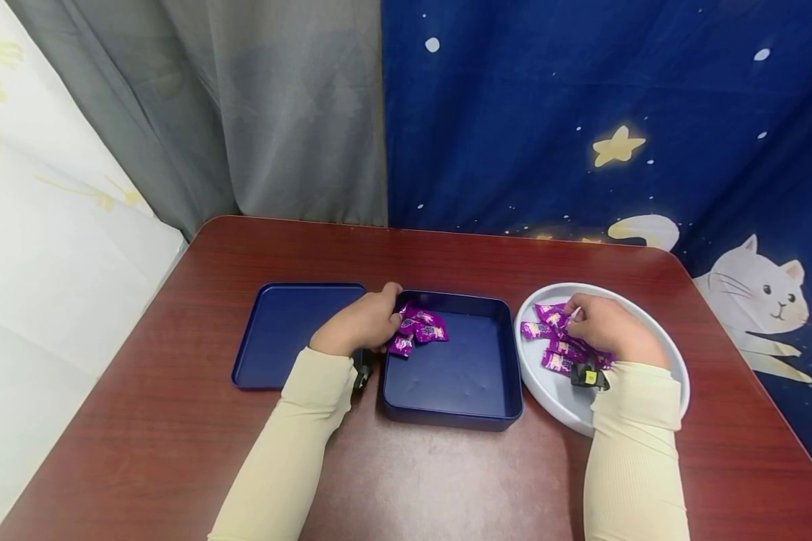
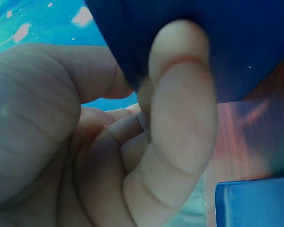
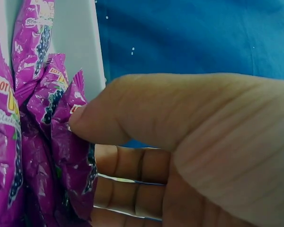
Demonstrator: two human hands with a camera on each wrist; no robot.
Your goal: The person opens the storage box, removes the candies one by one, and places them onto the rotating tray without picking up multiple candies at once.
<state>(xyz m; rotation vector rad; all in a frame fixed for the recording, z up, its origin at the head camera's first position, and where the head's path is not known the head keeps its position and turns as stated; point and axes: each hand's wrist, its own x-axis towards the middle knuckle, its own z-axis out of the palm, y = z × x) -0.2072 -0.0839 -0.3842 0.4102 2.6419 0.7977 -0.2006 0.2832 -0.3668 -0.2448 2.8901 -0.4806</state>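
My left hand (image 1: 362, 321) holds the left wall of a dark blue rectangular box (image 1: 460, 387), with the thumb on one side and curled fingers on the other in the left wrist view. Several purple wrapped candies (image 1: 428, 329) lie in the box's far left corner. To the right, my right hand (image 1: 609, 324) is over a round white tray (image 1: 536, 368) that bears more purple candies (image 1: 555, 362). In the right wrist view, its thumb and fingers pinch one purple wrapped candy (image 3: 75, 161), whose wrapper shows dark berries. Other candies press close beside it.
A flat dark blue lid (image 1: 277, 330) lies left of the box, partly behind my left hand. All stand on a reddish-brown wooden table (image 1: 162, 406). Grey and blue curtains (image 1: 514, 113) hang behind the table's far edge.
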